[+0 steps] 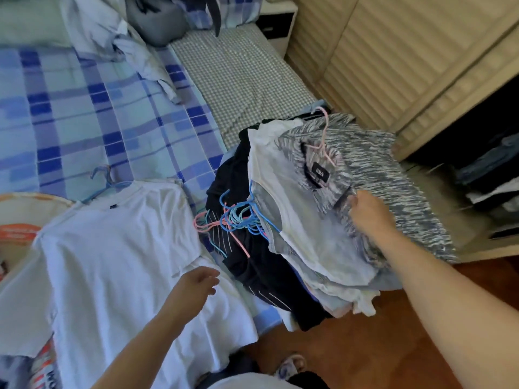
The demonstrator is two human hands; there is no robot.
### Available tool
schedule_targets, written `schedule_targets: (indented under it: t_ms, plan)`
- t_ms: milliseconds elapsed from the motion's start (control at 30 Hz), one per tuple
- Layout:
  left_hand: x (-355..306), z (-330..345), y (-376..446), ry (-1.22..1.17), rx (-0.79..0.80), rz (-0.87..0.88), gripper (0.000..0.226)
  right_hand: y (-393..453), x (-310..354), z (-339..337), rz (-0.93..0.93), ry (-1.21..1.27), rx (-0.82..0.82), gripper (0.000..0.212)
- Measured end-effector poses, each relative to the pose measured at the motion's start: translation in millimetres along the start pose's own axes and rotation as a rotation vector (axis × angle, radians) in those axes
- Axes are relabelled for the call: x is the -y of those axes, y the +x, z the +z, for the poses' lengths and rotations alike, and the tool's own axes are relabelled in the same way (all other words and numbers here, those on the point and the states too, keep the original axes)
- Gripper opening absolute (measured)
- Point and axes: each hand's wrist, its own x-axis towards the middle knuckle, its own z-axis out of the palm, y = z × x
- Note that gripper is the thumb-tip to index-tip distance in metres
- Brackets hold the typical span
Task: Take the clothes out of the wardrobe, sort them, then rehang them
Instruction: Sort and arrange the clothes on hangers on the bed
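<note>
Right hand (368, 210) has hold of the grey striped shirt (379, 175) on its pink hanger (323, 133), atop the clothes pile (280, 248) at the bed (84, 108) edge. Left hand (196, 284) hovers loose over the white tee (112, 248). Probably best to lift by the hanger so nothing tangles.

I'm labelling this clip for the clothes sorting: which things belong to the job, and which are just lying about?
Job: grey striped top held by right hand; white t-shirt near left hand; clothes pile; loose hangers; wardrobe.

Lying about: crumpled sheet; grey pillow; bag.
</note>
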Motion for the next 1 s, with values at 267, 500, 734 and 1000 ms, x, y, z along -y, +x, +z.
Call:
schedule_targets:
  t_ms: [267,500,734,1000]
  plan:
    - [-37.3,69.0,-36.5,0.014,0.011,0.151,0.015,5.4,-68.0,-107.4,0.175,0.132,-0.305,0.026]
    - [-160.5,159.1,-130.9,0.151,0.006,0.603,0.023,-104.0,-175.1,-233.9,-0.019,-0.021,-0.731,0.020]
    - [-308.7,290.4,-323.6,0.212,-0.226,1.184,0.020,-253.6,-304.4,-404.8,-0.260,-0.076,-1.120,0.020]
    - [-359.1,313.3,-510.2,0.260,-0.639,1.648,0.049,-363.3,-347.4,-469.1,-0.537,0.173,-1.088,0.036]
